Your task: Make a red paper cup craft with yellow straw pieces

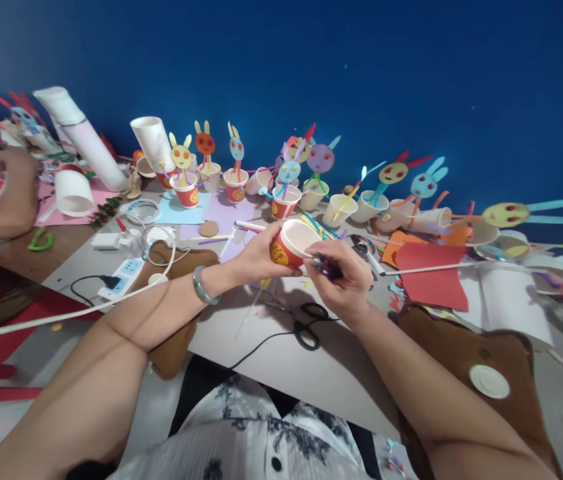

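Note:
My left hand (260,253) is wrapped round a red paper cup (281,255) with a yellow print and a white inside, held tilted above the table. Close against the cup's right side, my right hand (344,277) is closed on a small dark tool (328,265), mostly hidden by the fingers; its kind is unclear. Black-handled scissors (307,328) lie on the table below my hands. A thin black cord (264,341) runs past them toward the right. Colored straws (320,227) lie just behind the cup.
Along the blue wall stand paper cups with paper rabbit heads, such as a yellow one (181,157). A power strip (126,275) with cables lies at left, red paper (431,270) at right. Another person's hand (14,167) works at far left. A brown cushion (481,360) lies near my right arm.

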The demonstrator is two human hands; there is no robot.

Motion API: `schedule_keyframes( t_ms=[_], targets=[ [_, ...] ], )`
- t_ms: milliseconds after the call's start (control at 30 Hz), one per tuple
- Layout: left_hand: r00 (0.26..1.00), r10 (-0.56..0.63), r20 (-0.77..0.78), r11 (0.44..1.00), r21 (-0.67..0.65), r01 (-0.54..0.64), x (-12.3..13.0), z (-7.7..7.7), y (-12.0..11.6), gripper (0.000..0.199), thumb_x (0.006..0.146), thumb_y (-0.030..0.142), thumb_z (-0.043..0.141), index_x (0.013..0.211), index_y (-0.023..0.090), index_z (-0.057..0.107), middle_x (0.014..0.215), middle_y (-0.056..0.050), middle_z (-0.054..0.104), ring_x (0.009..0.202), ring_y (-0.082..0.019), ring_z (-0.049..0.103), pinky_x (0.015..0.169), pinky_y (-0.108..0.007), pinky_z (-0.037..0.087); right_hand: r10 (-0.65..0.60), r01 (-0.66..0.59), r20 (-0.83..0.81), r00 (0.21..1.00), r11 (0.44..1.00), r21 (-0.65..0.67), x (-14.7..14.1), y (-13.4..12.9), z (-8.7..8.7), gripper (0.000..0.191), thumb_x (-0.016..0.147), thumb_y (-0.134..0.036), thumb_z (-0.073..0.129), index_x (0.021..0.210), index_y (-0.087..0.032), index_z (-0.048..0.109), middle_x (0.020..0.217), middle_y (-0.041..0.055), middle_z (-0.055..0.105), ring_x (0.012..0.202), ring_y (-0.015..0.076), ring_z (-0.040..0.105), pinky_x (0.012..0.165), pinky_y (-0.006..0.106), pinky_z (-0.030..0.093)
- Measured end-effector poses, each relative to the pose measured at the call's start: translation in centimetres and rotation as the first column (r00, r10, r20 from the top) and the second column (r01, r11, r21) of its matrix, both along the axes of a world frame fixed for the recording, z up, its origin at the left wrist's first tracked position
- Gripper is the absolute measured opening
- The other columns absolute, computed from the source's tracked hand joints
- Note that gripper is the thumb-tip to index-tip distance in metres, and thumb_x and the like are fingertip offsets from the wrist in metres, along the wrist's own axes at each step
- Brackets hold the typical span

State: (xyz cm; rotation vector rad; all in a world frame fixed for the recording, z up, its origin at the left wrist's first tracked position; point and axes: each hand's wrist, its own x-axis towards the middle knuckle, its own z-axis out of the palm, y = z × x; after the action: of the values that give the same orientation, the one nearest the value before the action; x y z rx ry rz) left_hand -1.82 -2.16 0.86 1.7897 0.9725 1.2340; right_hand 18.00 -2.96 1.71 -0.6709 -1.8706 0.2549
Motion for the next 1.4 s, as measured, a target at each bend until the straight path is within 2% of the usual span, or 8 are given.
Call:
schedule_keyframes(
  t_ms=[133, 267, 433, 667, 967, 1100, 1233, 1400],
  targets=[
    [0.999, 0.05, 0.007, 0.997, 0.06, -0.05, -0.1, -0.2, 0.1, 0.089, 0.057, 0.051, 0.095, 0.126, 0.017, 0.05, 0.124, -0.013, 0.065, 0.114, -0.03, 0.065, 0.098, -0.04, 0.051, -0.085, 0.076, -0.194, 0.977, 0.996, -0.053, 0.0, -0.1, 1.1, 0.011, 0.096, -0.034, 0.063, 0.095, -0.024, 0.067, 0.104, 0.0106, 0.073, 0.097, 0.0237, 0.07, 0.084, 0.042, 0.058],
    [1.0, -0.001, 0.027, 0.989, 0.149, -0.003, 0.0, -0.5, -0.3, 0.089, 0.062, 0.048, 0.093, 0.131, 0.018, 0.045, 0.131, -0.016, 0.062, 0.12, -0.031, 0.064, 0.1, -0.041, 0.051, -0.112, 0.016, -0.243, 0.964, 0.931, -0.366, 0.4, 0.5, 1.7, 0.017, 0.093, -0.04, 0.069, 0.095, -0.023, 0.067, 0.094, 0.0063, 0.072, 0.08, 0.0181, 0.068, 0.067, 0.031, 0.056],
    [0.999, -0.022, -0.038, 0.997, 0.067, 0.025, 0.2, -0.1, -1.2, 0.088, 0.062, 0.051, 0.092, 0.128, 0.019, 0.044, 0.128, -0.014, 0.062, 0.117, -0.03, 0.064, 0.1, -0.042, 0.051, -0.03, -0.097, -0.204, 0.979, 0.806, -0.584, 0.6, 1.4, 1.3, 0.015, 0.081, -0.033, 0.075, 0.082, -0.02, 0.068, 0.07, -0.0008, 0.063, 0.062, 0.012, 0.055, 0.055, 0.026, 0.045],
    [0.997, -0.072, -0.033, 0.997, 0.012, 0.073, 0.3, 1.0, -1.6, 0.085, 0.063, 0.053, 0.092, 0.127, 0.018, 0.048, 0.127, -0.014, 0.062, 0.117, -0.032, 0.063, 0.101, -0.046, 0.051, -0.057, -0.19, -0.324, 0.944, 0.709, -0.679, 0.3, 1.7, 0.9, 0.012, 0.074, -0.029, 0.073, 0.073, -0.02, 0.065, 0.064, -0.0031, 0.055, 0.056, 0.0095, 0.045, 0.048, 0.024, 0.034],
    [0.998, 0.039, -0.045, 0.992, 0.119, -0.033, 0.2, -0.1, -1.1, 0.084, 0.063, 0.061, 0.089, 0.127, 0.019, 0.053, 0.122, -0.013, 0.064, 0.111, -0.029, 0.065, 0.096, -0.044, 0.053, -0.106, -0.236, -0.353, 0.929, 0.564, -0.792, 0.2, 1.8, 0.9, 0.021, 0.069, -0.036, 0.077, 0.073, -0.02, 0.063, 0.057, -0.006, 0.047, 0.049, 0.0067, 0.036, 0.045, 0.023, 0.026],
    [0.996, -0.009, -0.085, 0.99, 0.138, 0.021, 0.2, 0.1, -0.8, 0.079, 0.065, 0.054, 0.089, 0.128, 0.019, 0.053, 0.125, -0.014, 0.065, 0.115, -0.031, 0.064, 0.099, -0.047, 0.053, -0.14, -0.199, -0.35, 0.926, 0.606, -0.77, 0.2, 1.8, 0.7, 0.02, 0.067, -0.034, 0.078, 0.072, -0.021, 0.063, 0.058, -0.0056, 0.048, 0.05, 0.0079, 0.037, 0.046, 0.023, 0.028],
    [0.982, -0.165, -0.088, 0.985, 0.035, 0.168, 0.2, 0.4, -0.8, 0.077, 0.07, 0.047, 0.085, 0.133, 0.018, 0.051, 0.126, -0.014, 0.065, 0.113, -0.031, 0.066, 0.098, -0.046, 0.055, -0.158, -0.153, -0.348, 0.924, 0.682, -0.715, 0.2, 1.8, 0.7, 0.016, 0.067, -0.033, 0.078, 0.073, -0.022, 0.067, 0.066, -0.0032, 0.057, 0.056, 0.0102, 0.045, 0.05, 0.025, 0.034],
    [0.979, -0.203, 0.031, 0.979, 0.0, 0.203, 0.0, 0.1, -0.7, 0.074, 0.07, 0.04, 0.085, 0.131, 0.019, 0.049, 0.126, -0.014, 0.064, 0.114, -0.03, 0.066, 0.097, -0.044, 0.055, -0.16, -0.183, -0.364, 0.918, 0.643, -0.744, 0.3, 1.9, 0.5, 0.028, 0.075, -0.046, 0.078, 0.071, -0.023, 0.063, 0.059, -0.0051, 0.05, 0.049, 0.0087, 0.038, 0.046, 0.025, 0.029]
  ],
)
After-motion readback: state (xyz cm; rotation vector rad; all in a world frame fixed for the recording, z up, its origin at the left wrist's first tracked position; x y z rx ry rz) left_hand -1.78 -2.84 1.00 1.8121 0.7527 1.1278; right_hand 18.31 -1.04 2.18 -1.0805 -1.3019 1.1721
